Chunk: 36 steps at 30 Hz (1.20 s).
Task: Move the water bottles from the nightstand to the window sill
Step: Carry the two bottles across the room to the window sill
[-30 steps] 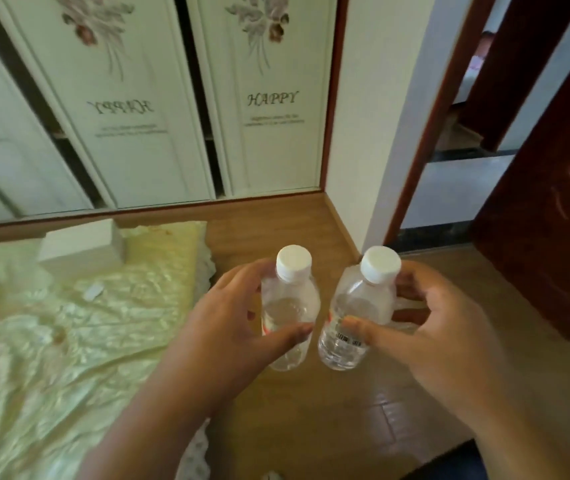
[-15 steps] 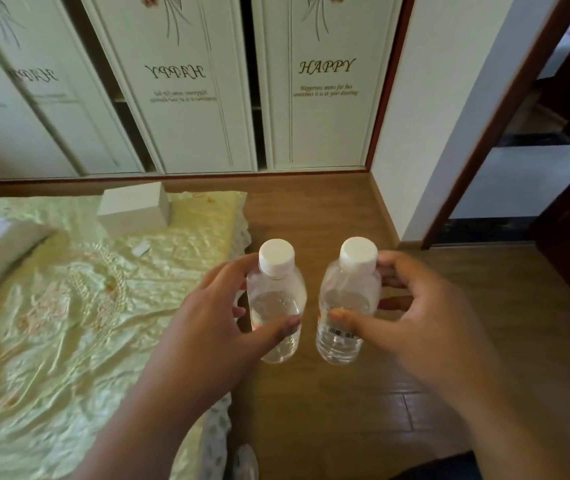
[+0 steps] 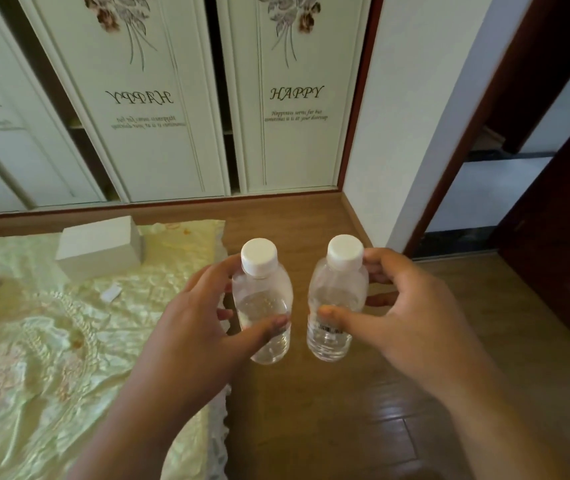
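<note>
Two small clear water bottles with white caps are held upright in the air over the wooden floor. My left hand (image 3: 193,327) grips the left bottle (image 3: 263,303), thumb across its front and fingers behind. My right hand (image 3: 411,317) grips the right bottle (image 3: 337,299), which has a barcode label; its thumb presses the front and its fingers curl round the back. The bottles stand a few centimetres apart. Neither nightstand nor window sill is in view.
A bed with a pale yellow-green satin cover (image 3: 34,358) fills the left, with a white box (image 3: 100,247) on it. White wardrobe doors (image 3: 294,98) marked HAPPY stand ahead. A doorway with a dark red door (image 3: 560,254) is on the right. Wooden floor (image 3: 328,427) lies below.
The view has swung left then back and tilted, so the wardrobe and bed shifted in the frame. Both hands keep their grip on the bottles, held the same way.
</note>
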Each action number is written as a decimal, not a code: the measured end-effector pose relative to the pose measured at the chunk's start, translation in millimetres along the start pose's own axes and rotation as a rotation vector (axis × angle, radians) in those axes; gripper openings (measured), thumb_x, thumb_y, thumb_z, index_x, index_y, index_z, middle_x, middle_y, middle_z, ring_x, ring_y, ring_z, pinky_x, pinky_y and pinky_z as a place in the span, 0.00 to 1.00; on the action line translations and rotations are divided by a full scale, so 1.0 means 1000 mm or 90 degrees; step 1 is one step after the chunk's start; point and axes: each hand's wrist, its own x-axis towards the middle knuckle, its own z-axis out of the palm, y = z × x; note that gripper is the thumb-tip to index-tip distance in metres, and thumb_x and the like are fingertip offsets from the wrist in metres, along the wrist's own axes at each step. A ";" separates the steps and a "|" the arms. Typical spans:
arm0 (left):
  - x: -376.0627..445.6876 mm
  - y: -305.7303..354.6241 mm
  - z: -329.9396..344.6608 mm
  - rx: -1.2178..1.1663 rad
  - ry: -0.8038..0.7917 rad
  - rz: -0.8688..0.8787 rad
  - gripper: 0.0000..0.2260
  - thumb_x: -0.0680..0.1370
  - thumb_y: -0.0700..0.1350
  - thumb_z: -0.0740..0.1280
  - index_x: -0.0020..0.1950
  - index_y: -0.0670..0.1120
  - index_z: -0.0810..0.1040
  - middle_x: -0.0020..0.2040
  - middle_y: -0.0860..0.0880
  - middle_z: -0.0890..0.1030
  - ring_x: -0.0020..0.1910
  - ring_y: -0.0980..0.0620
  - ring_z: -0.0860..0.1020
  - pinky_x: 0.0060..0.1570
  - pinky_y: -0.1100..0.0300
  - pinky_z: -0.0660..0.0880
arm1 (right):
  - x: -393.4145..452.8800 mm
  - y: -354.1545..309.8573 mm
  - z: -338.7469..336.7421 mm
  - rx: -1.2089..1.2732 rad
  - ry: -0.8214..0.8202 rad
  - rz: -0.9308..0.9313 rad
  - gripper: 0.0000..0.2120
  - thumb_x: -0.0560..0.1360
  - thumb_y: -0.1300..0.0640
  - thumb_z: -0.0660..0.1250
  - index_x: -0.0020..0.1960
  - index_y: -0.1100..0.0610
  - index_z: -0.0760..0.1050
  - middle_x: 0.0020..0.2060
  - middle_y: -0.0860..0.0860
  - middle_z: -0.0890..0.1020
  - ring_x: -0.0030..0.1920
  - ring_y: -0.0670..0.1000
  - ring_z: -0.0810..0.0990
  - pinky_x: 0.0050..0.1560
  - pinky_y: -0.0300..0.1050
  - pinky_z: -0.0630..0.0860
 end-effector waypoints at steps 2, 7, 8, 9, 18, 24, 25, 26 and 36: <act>0.013 -0.011 -0.011 0.006 -0.009 0.007 0.38 0.60 0.77 0.69 0.69 0.73 0.64 0.59 0.75 0.70 0.51 0.74 0.74 0.38 0.71 0.72 | 0.010 -0.008 0.012 -0.002 0.014 0.006 0.27 0.60 0.30 0.76 0.53 0.25 0.65 0.45 0.22 0.73 0.51 0.18 0.66 0.29 0.17 0.63; 0.042 -0.036 -0.026 0.006 -0.029 0.018 0.37 0.61 0.76 0.70 0.68 0.74 0.63 0.59 0.74 0.71 0.51 0.75 0.74 0.38 0.71 0.72 | 0.033 -0.019 0.038 0.000 0.035 0.011 0.26 0.61 0.29 0.74 0.53 0.23 0.64 0.47 0.20 0.73 0.52 0.20 0.68 0.30 0.18 0.65; 0.047 -0.039 -0.028 0.007 -0.032 0.015 0.36 0.61 0.76 0.71 0.66 0.76 0.63 0.59 0.74 0.70 0.51 0.75 0.74 0.38 0.72 0.71 | 0.038 -0.020 0.041 -0.003 0.034 0.017 0.26 0.61 0.29 0.74 0.53 0.23 0.64 0.47 0.20 0.73 0.52 0.20 0.68 0.30 0.19 0.66; 0.051 -0.042 -0.029 0.007 -0.036 0.011 0.34 0.61 0.76 0.71 0.64 0.79 0.62 0.59 0.75 0.70 0.51 0.75 0.74 0.37 0.72 0.71 | 0.043 -0.020 0.044 -0.007 0.033 0.022 0.26 0.60 0.29 0.74 0.53 0.23 0.64 0.47 0.20 0.73 0.52 0.20 0.68 0.29 0.19 0.66; 0.110 -0.062 -0.024 0.044 -0.024 -0.007 0.38 0.62 0.76 0.70 0.70 0.71 0.64 0.60 0.74 0.71 0.52 0.74 0.74 0.36 0.75 0.70 | 0.117 0.000 0.062 0.019 0.002 0.016 0.28 0.59 0.27 0.73 0.54 0.22 0.64 0.49 0.19 0.73 0.53 0.20 0.68 0.26 0.22 0.65; 0.170 -0.055 -0.005 0.085 0.013 -0.021 0.38 0.64 0.74 0.72 0.71 0.70 0.64 0.62 0.71 0.72 0.55 0.71 0.74 0.41 0.72 0.70 | 0.192 0.028 0.057 0.050 -0.019 -0.010 0.30 0.57 0.24 0.71 0.56 0.22 0.63 0.51 0.21 0.73 0.53 0.21 0.69 0.26 0.23 0.64; 0.181 -0.052 -0.002 0.093 0.015 -0.028 0.37 0.64 0.74 0.72 0.70 0.70 0.64 0.61 0.72 0.72 0.56 0.72 0.73 0.41 0.73 0.69 | 0.206 0.031 0.054 0.051 -0.029 -0.017 0.31 0.57 0.23 0.70 0.56 0.22 0.63 0.51 0.20 0.73 0.53 0.20 0.68 0.24 0.23 0.63; 0.195 -0.050 0.003 0.098 0.022 -0.034 0.37 0.64 0.74 0.71 0.70 0.71 0.64 0.60 0.73 0.71 0.56 0.72 0.73 0.40 0.73 0.69 | 0.222 0.036 0.050 0.053 -0.041 -0.026 0.30 0.57 0.24 0.70 0.56 0.21 0.63 0.50 0.18 0.72 0.52 0.19 0.67 0.22 0.22 0.62; 0.291 -0.032 0.050 0.112 0.091 -0.086 0.37 0.63 0.74 0.72 0.69 0.69 0.65 0.65 0.68 0.73 0.56 0.61 0.77 0.45 0.67 0.71 | 0.342 0.073 0.017 0.069 -0.092 -0.062 0.28 0.57 0.29 0.72 0.53 0.22 0.64 0.47 0.22 0.73 0.45 0.32 0.76 0.37 0.27 0.67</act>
